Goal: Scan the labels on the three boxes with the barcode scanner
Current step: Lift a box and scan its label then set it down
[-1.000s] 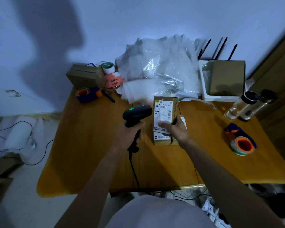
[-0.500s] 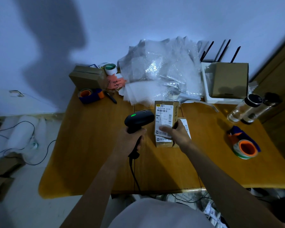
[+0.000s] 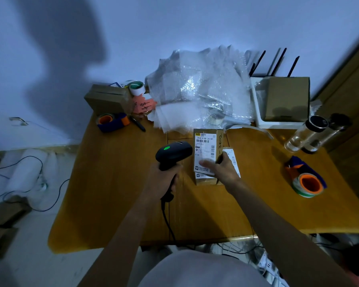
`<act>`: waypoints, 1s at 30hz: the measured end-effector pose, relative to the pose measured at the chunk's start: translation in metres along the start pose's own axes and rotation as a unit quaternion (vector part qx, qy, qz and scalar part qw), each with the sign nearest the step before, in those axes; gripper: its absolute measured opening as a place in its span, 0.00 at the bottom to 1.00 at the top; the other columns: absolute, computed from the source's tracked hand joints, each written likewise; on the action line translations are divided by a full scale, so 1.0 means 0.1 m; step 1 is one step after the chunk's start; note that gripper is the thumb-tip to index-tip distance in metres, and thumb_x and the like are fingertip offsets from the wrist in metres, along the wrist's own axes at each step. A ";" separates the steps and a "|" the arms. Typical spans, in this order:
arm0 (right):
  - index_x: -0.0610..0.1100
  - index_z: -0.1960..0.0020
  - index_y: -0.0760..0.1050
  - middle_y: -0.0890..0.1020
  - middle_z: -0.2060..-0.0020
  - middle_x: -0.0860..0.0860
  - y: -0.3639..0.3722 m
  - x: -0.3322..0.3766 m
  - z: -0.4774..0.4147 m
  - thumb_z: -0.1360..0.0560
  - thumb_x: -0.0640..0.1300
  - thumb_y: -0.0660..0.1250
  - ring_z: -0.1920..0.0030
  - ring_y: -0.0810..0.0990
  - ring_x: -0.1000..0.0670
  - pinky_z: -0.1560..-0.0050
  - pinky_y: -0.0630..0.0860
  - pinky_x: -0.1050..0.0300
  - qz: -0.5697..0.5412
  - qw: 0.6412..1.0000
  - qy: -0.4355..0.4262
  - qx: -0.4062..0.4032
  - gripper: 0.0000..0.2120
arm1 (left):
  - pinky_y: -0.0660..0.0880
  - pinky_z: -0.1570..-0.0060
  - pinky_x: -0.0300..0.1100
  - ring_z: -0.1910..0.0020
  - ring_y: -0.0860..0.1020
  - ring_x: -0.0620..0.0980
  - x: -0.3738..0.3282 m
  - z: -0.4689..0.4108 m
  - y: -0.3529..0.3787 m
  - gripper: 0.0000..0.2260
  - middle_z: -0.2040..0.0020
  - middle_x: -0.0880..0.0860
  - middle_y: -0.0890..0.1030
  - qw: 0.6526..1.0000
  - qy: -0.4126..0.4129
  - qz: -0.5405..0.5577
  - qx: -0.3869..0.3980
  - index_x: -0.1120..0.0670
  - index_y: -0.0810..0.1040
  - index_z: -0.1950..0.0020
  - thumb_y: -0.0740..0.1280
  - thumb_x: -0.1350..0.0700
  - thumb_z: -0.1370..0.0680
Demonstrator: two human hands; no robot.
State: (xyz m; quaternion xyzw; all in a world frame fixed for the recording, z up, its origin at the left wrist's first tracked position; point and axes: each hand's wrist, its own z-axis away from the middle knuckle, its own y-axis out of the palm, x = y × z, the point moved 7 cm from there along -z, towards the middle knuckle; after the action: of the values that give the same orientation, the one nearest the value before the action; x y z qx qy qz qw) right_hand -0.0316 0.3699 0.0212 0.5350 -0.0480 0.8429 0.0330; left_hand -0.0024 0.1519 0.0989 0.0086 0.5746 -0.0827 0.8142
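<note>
Black scanner (image 3: 173, 155): left of top box (image 3: 207, 146), green light lit.
Left hand (image 3: 163, 179): fingers wrapped tight round scanner handle.
Right hand (image 3: 222, 171): thumb on label, fingers curled round top box's right side.
Boxes (image 3: 205, 181): stacked mid-table (image 3: 116, 183), just near of bubble wrap (image 3: 199, 90).

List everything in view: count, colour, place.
barcode scanner: 1, black, left of boxes
labelled boxes: apparently 3, brown, table centre
plain boxes: 2, brown, back left, in tray
tray: 1, white, back right
bubble wrap: 1 pile, clear, back centre
tape dispensers: 2, blue-orange, left, right
tape roll: 1, white, back left
note: 1, pink, beside roll
pen: 1, black, by left dispenser
bottles: 2, clear, right
antennas: several, black, behind tray
table: 1, wooden
left hand: grips barcode scanner
right hand: grips top labelled box
</note>
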 end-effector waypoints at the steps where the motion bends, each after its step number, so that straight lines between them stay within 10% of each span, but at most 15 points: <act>1: 0.44 0.31 0.69 0.84 0.41 0.46 0.00 0.00 0.00 0.28 0.43 0.79 0.46 0.86 0.45 0.46 0.85 0.46 -0.005 1.000 0.002 -0.001 0.30 | 0.71 0.72 0.42 0.78 0.71 0.48 0.00 0.00 0.01 0.14 0.73 0.53 0.74 1.000 0.002 0.000 0.004 0.57 0.74 0.67 0.70 0.58 0.21; 30: 0.42 0.32 0.71 0.86 0.45 0.45 0.05 -0.14 -0.11 0.30 0.50 0.80 0.51 0.89 0.47 0.58 0.86 0.52 0.005 0.999 0.049 -0.008 0.31 | 0.73 0.72 0.39 0.76 0.73 0.46 0.17 -0.06 -0.19 0.08 0.70 0.50 0.76 0.993 -0.053 0.073 -0.073 0.56 0.77 0.56 0.72 0.55 0.22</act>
State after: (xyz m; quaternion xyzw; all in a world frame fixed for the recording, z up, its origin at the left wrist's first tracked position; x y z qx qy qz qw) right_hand -0.0363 0.3664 0.0031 0.4925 -0.0559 0.8678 0.0356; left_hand -0.0056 0.1318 0.0823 -0.0129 0.5332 0.0186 0.8457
